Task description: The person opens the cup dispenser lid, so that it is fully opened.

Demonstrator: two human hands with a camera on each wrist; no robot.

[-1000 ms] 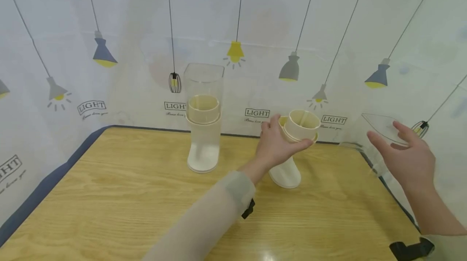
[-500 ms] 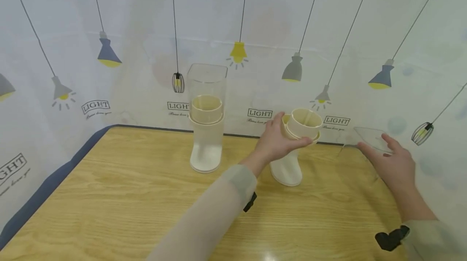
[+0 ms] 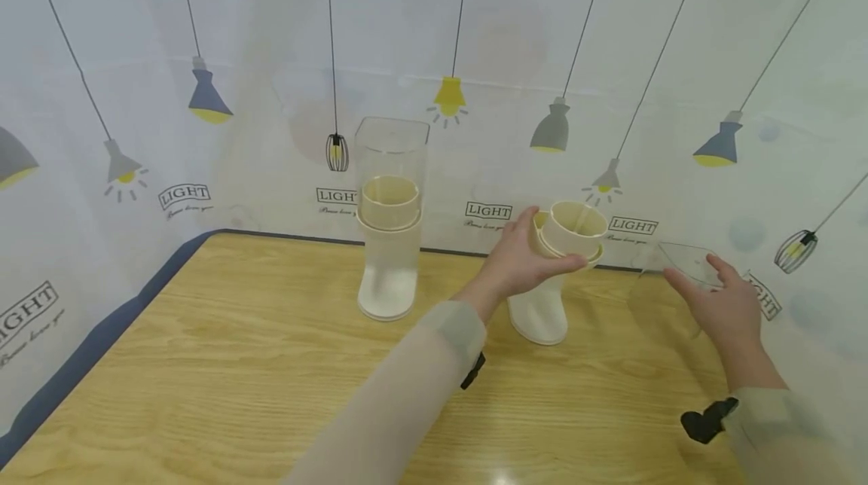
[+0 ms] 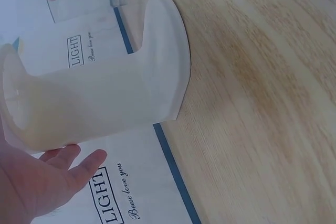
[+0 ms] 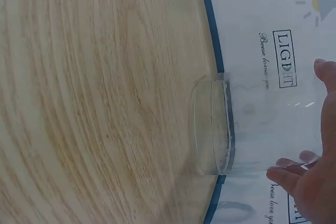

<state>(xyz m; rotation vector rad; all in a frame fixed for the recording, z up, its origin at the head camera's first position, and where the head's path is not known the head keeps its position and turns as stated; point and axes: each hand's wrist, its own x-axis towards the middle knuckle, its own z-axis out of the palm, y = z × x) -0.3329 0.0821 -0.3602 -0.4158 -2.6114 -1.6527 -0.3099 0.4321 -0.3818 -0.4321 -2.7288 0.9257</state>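
Left grip (image 3: 518, 263) wrapped round top of white stand (image 3: 539, 312), near surface (image 3: 271, 379) back edge, right of centre. Right grip (image 3: 728, 308) pinching clear container (image 5: 257, 124) near back right corner. Second stand (image 3: 388, 266) near back edge, left of centre.

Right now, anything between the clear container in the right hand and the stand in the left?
Nothing: between the clear container and the stand, the head view shows only bare wooden tabletop, with printed backdrop behind.
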